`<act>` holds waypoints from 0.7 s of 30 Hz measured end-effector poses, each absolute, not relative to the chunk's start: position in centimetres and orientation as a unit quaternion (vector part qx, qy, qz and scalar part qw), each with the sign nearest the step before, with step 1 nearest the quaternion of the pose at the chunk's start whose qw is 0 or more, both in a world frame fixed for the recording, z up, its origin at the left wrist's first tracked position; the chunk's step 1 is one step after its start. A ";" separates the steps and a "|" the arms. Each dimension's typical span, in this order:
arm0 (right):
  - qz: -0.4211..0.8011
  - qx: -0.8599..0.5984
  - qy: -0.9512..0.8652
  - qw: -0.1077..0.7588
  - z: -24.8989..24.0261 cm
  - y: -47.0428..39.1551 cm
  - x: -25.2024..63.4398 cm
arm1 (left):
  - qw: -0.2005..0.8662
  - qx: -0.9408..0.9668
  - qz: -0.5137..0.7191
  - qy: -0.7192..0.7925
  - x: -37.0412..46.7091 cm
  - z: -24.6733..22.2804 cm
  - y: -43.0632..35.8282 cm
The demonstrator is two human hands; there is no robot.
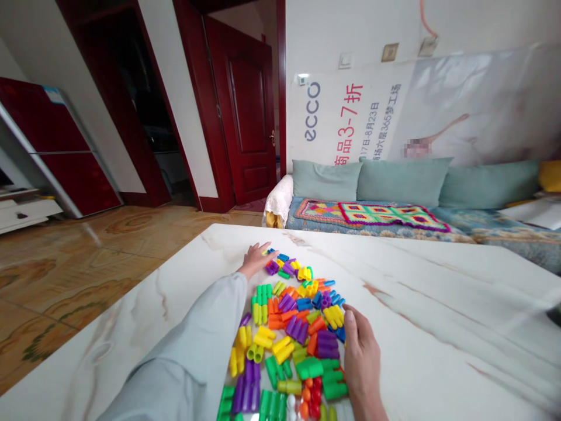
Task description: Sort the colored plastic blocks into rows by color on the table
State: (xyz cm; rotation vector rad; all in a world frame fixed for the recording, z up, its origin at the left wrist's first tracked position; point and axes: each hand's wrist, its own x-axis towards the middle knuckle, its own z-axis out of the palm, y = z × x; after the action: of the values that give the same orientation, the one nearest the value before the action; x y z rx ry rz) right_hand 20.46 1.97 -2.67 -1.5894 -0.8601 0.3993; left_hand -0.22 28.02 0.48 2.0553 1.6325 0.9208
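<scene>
A long pile of multicoloured plastic tube-shaped pieces (298, 329) lies between the hands on the white, brown-veined worktop (438, 304), its long axis running away from the person. The left hand (258, 258), fingers spread, flanks the far end; the right hand (363, 354), loosely curved, seemingly empty, borders the nearer right edge.

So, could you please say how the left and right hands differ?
The left hand is at the far end of the plastic pieces; the right hand is nearer, along their right side. The left hand looks smaller and more spread; the right hand, larger and less spread. Both are bare.
</scene>
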 end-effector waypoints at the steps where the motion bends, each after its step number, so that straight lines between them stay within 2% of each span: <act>1: 0.175 -0.687 -0.371 0.599 -2.6 2.0 20.4 | 0.189 0.733 0.315 0.572 0.4 0.1 28.2; 7: 0.134 -0.694 -0.407 0.578 -2.8 2.4 20.3 | 0.242 0.806 0.293 0.454 3.4 -1.9 27.1; 15: 0.093 -0.738 -0.446 0.497 -2.8 2.2 20.6 | 0.309 0.867 0.241 0.307 5.0 -0.9 25.7; 21: 0.109 -0.754 -0.408 0.504 -2.1 1.6 20.8 | 0.305 0.872 0.207 0.322 4.9 0.4 25.0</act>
State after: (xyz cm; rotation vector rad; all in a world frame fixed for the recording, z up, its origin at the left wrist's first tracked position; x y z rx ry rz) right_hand 20.77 1.64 -2.10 -1.8197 -0.9853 0.2627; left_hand 4.90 25.04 0.37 2.3095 0.8529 0.5475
